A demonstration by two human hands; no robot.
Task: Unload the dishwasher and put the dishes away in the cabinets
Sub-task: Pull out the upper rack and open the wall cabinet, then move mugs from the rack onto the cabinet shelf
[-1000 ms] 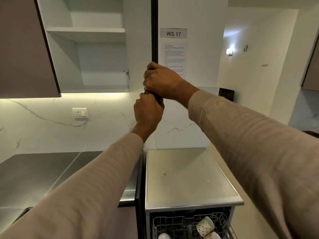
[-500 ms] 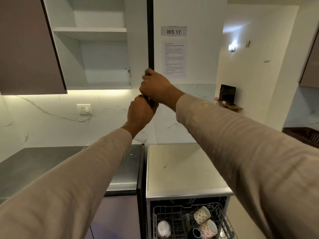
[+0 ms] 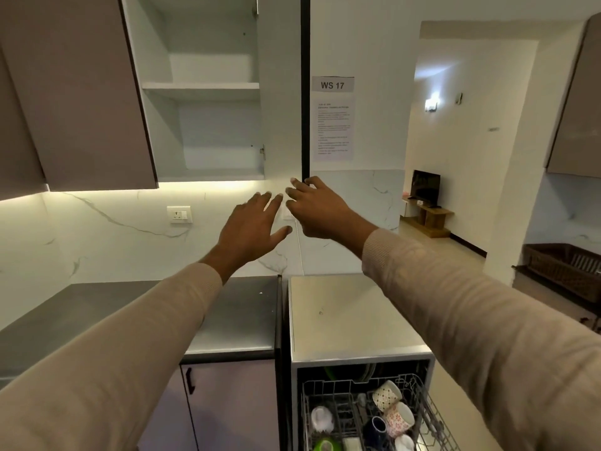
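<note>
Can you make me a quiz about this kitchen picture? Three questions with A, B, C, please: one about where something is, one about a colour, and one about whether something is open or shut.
1. Where are the mugs?
A) in the dishwasher rack
B) on the floor
C) on the counter

2. What colour are the sleeves?
A) blue
B) beige
C) black

3. How is the cabinet door?
A) shut
B) taken off
C) open

Answers:
1 A, the mugs sit in the pulled-out rack.
2 B, both sleeves are beige.
3 C, the door stands out and the shelves show.
</note>
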